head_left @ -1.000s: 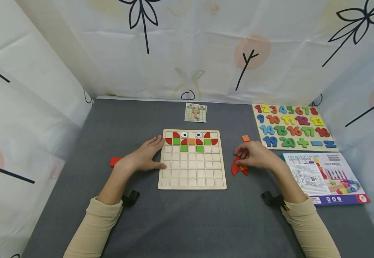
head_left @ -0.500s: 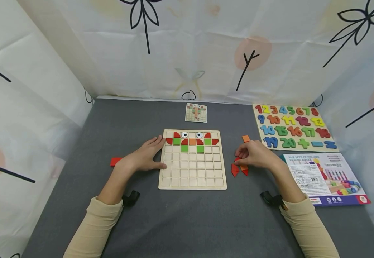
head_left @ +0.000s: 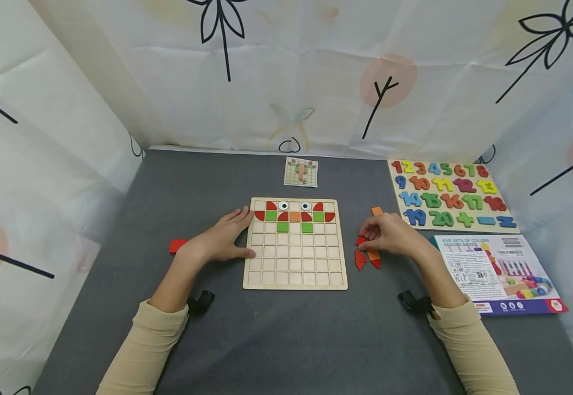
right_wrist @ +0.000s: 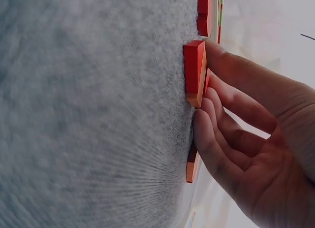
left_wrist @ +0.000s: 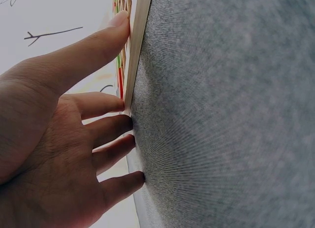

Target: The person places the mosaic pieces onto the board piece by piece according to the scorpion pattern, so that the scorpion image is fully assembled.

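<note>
A wooden grid board (head_left: 295, 269) has red, green and orange tiles and two eye tiles in its upper rows. My left hand (head_left: 222, 240) lies along the board's left edge, fingers extended. In the left wrist view its thumb (left_wrist: 93, 53) touches the board's face while the fingertips reach the dark cloth. Right of the board, my right hand (head_left: 389, 235) has curled fingers over a small cluster of tiles. Its thumb and fingers pinch a red tile (head_left: 360, 241), partly hidden by them. Beside it are an orange tile (head_left: 374, 255) and pointed red tiles (head_left: 360, 260).
A small pattern card (head_left: 301, 172) lies behind the board. At the back right is a number puzzle (head_left: 417, 190), with a printed box (head_left: 471, 274) in front of it. Red tiles (head_left: 177, 246) sit beside my left wrist, and an orange tile (head_left: 376, 211) is beyond my right hand.
The red tile at my right fingertips has shifted slightly left and away from me, and the right thumb has moved a little. My left hand stays at the board's edge.
</note>
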Tool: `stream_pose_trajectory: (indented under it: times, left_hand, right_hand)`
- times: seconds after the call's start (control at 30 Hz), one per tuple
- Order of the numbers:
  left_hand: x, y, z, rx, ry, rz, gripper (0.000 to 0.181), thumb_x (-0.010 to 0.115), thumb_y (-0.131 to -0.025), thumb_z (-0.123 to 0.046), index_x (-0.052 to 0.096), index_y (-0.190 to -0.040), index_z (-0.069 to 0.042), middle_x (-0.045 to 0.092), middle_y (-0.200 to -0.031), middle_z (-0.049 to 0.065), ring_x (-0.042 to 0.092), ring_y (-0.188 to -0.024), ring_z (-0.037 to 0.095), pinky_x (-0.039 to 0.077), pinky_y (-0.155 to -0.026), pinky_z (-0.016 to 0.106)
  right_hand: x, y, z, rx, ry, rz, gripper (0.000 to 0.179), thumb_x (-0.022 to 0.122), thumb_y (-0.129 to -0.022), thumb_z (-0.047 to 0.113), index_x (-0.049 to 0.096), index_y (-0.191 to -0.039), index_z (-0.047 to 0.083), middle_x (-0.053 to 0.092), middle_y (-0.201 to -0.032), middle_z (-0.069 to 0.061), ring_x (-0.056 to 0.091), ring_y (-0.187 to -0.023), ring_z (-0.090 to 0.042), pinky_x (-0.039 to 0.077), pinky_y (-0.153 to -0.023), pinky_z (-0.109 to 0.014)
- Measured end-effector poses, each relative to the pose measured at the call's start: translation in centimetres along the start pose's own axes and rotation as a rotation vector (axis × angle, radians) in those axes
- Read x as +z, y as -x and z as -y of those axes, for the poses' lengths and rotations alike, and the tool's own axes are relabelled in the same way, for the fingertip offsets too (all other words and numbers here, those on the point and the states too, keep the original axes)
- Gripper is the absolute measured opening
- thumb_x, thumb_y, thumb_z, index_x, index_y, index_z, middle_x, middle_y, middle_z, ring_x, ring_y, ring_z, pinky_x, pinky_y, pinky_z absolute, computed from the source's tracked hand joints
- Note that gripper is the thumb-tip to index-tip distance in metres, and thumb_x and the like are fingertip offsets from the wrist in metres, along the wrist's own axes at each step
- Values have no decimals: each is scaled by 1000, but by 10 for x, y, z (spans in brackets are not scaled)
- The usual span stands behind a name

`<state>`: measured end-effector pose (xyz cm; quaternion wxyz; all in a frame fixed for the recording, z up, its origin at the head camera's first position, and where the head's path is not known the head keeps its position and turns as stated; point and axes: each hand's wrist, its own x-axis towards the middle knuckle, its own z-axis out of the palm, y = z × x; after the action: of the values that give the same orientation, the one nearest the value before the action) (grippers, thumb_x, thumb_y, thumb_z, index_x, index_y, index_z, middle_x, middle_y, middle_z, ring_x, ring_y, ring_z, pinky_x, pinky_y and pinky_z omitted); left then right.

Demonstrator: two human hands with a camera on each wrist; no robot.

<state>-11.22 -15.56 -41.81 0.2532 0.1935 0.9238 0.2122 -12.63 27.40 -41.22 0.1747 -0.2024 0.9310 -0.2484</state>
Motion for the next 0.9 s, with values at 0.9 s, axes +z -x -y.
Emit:
stream_pose_trajectory:
  times: [0.9]
  left_hand:
    - [0, 1, -2, -8, 0, -3, 105, 81, -98, -38, 18, -173, -1, 10, -183, 22, 8, -171, 46, 19, -137, 63]
  right_hand:
    - [15, -32, 45, -228, -100, -17, 20, 90, -90, 17, 80, -105, 8, 76, -92, -2, 66, -80, -9, 59, -75, -23]
